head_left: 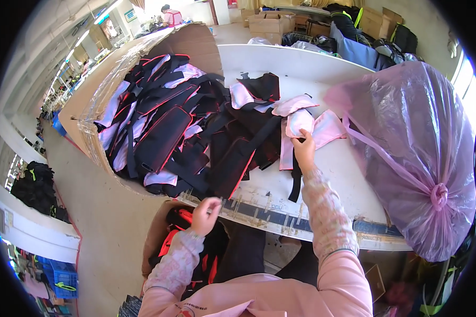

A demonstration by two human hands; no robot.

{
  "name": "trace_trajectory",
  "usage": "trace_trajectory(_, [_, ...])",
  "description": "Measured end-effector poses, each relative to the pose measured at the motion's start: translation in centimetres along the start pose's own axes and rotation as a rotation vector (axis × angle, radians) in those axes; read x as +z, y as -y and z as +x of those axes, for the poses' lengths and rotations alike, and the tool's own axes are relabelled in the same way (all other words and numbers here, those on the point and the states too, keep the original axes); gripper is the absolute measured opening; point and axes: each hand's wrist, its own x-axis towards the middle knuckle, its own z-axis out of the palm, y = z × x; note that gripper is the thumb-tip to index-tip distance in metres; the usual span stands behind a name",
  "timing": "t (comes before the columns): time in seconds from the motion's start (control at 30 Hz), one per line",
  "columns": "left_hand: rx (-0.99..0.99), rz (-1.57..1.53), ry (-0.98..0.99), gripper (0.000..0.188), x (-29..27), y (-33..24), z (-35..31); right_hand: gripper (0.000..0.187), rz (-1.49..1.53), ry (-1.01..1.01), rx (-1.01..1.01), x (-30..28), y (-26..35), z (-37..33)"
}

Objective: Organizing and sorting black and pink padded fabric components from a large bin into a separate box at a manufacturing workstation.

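Observation:
My right hand (305,149) pinches the edge of a shiny pink fabric piece (300,122) lying on the white table (330,164). Another pink piece (328,129) spreads beneath and beside it, and a black strap (295,182) hangs down next to my wrist. My left hand (206,215) hovers by the table's front edge, fingers loosely curled and apart from the thumb, with nothing seen in it. Just beyond it lies a heap of black fabric pieces (164,137) with red edging, straps and pink parts. The heap spills from a cardboard box onto the table.
The cardboard box (98,95) lies at the left with its mouth toward the table. A knotted, translucent purple bag (418,148) fills the table's right end. Below the table edge stands a box with black and red pieces (182,224). A person (172,17) works far off.

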Motion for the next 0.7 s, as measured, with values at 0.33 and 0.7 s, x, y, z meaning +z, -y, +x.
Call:
trace_trajectory(0.33, [0.407,-0.131,0.202,0.063,9.3,-11.6,10.1,0.046,0.982,0.615,0.263,-18.8,18.3,-9.3])
trace_trajectory(0.7, [0.232,0.133,-0.091,0.052,14.9,-4.4,1.5,0.064,-0.297,0.61,-0.463,-13.4,4.6,-24.1])
